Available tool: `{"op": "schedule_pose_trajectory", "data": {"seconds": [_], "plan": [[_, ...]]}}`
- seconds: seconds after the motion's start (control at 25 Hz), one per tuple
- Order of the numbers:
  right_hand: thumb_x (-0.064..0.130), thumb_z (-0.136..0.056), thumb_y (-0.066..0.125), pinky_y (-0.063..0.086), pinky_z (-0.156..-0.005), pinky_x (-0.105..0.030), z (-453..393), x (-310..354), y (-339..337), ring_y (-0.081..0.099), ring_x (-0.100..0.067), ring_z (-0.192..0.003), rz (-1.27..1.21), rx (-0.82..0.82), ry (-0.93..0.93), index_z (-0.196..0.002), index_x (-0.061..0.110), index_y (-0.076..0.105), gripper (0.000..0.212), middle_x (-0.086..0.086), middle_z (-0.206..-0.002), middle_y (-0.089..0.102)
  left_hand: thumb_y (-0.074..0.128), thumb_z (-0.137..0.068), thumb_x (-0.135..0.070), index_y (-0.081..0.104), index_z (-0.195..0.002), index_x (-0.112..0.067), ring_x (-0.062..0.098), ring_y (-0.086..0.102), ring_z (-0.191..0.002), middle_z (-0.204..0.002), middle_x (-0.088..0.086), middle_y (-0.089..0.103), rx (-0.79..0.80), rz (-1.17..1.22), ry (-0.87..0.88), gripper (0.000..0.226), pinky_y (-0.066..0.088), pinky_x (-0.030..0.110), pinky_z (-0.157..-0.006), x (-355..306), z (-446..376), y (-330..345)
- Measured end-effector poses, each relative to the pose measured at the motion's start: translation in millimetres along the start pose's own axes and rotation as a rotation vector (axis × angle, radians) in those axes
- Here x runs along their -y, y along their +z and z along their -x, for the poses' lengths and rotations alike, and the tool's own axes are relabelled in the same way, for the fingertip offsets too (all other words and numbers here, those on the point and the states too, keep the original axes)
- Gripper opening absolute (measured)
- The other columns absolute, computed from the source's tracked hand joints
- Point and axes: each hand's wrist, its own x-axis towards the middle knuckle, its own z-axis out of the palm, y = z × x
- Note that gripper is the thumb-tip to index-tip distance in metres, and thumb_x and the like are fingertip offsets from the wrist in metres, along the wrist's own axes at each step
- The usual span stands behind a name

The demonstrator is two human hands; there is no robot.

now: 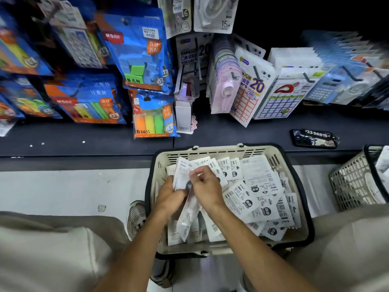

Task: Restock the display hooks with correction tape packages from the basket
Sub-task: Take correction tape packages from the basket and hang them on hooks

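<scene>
Both hands work over a cream plastic shopping basket with a black rim (294, 199) that sits on the pale floor against the dark shelf base. Left hand (170, 196) curls its fingers around a small stack of white correction tape packages (182, 173), gripping them from the left side and holding them raised above the basket's contents. Right hand (205, 184), just beside and touching the same stack, pinches a package at its upper edge between thumb and fingertips. A clear-fronted package (189, 216) hangs down between the two wrists; which hand bears it cannot be told. Loose white packages (256, 194) fill the basket, heaped to the right of the hands and under them. Above, the black display hooks (255, 71) carry sticker sheets and pastel tape dispensers. A dark phone (313, 139) lies on the shelf ledge; a second mesh basket (353, 182) stands at right.
</scene>
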Motion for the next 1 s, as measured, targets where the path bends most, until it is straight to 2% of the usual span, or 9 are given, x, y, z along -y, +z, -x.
{"op": "schedule_pose_trajectory", "data": {"seconds": [0.08,0.2,0.28,0.44,0.56,0.68,0.8,0.88,1.0], "plan": [[0.012,-0.097,0.059,0.056,-0.069,-0.033,4,-3,0,0.064,-0.007,-0.071,-0.113,0.148,0.096,-0.100,0.031,0.062,0.019,0.003,-0.090,0.069,0.063,-0.090,-0.025,0.064,-0.124,-0.029,0.020,0.070,-0.089,-0.108,0.001,0.075,0.044,0.154,-0.048,0.034,0.052,0.030,-0.070,0,-1,-5],[-0.008,-0.089,0.059,0.059,-0.074,-0.021,9,-23,-10,0.067,-0.007,-0.096,-0.106,0.338,0.113,-0.123,0.026,0.065,0.048,0.003,-0.116,0.066,0.080,-0.077,-0.049,0.048,-0.146,-0.019,0.030,0.066,-0.118,-0.132,0.006,0.068,0.154,0.224,-0.140,0.081,0.052,0.050,-0.103,12,-1,-8],[-0.013,-0.090,0.053,0.057,-0.082,-0.022,8,-29,-12,0.063,-0.013,-0.109,-0.027,0.358,0.074,-0.131,0.021,0.063,0.054,0.001,-0.125,0.061,0.097,-0.064,-0.031,0.044,-0.141,-0.020,0.026,0.066,-0.116,-0.133,0.005,0.067,0.120,0.159,-0.140,0.094,0.053,0.048,-0.102,22,0,-4],[-0.002,-0.089,0.062,0.051,-0.102,-0.040,-12,-31,-23,0.050,-0.023,-0.127,0.232,-0.090,0.051,-0.144,0.022,0.045,0.063,0.000,-0.145,0.047,0.103,-0.048,-0.020,0.046,-0.121,-0.025,0.020,0.066,-0.103,-0.113,-0.006,0.070,0.038,0.073,-0.094,0.093,0.054,0.037,-0.090,24,-1,1],[0.005,-0.087,0.068,0.054,-0.084,-0.038,-35,-29,-36,0.060,-0.027,-0.106,0.360,-0.121,0.206,-0.145,0.019,0.036,0.067,-0.007,-0.121,0.060,0.102,-0.052,-0.027,0.044,-0.112,-0.031,0.018,0.066,-0.097,-0.102,-0.013,0.069,-0.042,0.073,-0.053,0.083,0.054,0.039,-0.089,16,-5,5],[0.003,-0.091,0.066,0.057,-0.069,-0.034,-51,-22,-39,0.065,-0.020,-0.077,0.115,-0.056,0.337,-0.122,0.013,0.060,0.033,-0.005,-0.100,0.070,0.099,-0.057,-0.028,0.048,-0.112,-0.033,0.016,0.071,-0.094,-0.098,-0.010,0.074,-0.115,0.171,0.008,0.075,0.058,0.036,-0.083,12,-12,2],[0.009,-0.096,0.065,0.060,-0.067,-0.030,-58,-16,-73,0.070,-0.022,-0.084,-0.224,-0.128,0.181,-0.091,0.019,0.068,0.012,-0.003,-0.090,0.072,0.096,-0.056,-0.030,0.060,-0.118,-0.028,0.016,0.075,-0.096,-0.101,-0.008,0.079,-0.141,0.235,0.032,0.072,0.059,0.039,-0.091,8,-19,-5],[0.015,-0.097,0.064,0.056,-0.059,-0.023,-65,-11,-117,0.072,-0.016,-0.076,-0.409,-0.114,0.068,-0.089,0.017,0.070,0.009,0.000,-0.082,0.076,0.095,-0.057,-0.033,0.063,-0.111,-0.031,0.009,0.075,-0.090,-0.093,-0.014,0.079,-0.154,0.232,0.015,0.062,0.059,0.030,-0.079,8,-20,-4],[0.018,-0.090,0.070,0.056,-0.062,-0.027,-70,5,-157,0.069,-0.019,-0.074,-0.495,0.133,0.116,-0.083,0.016,0.077,0.011,-0.001,-0.080,0.075,0.092,-0.067,-0.040,0.061,-0.114,-0.030,0.018,0.069,-0.104,-0.102,-0.009,0.075,-0.119,0.190,-0.015,0.057,0.053,0.031,-0.080,7,-16,1]]}}
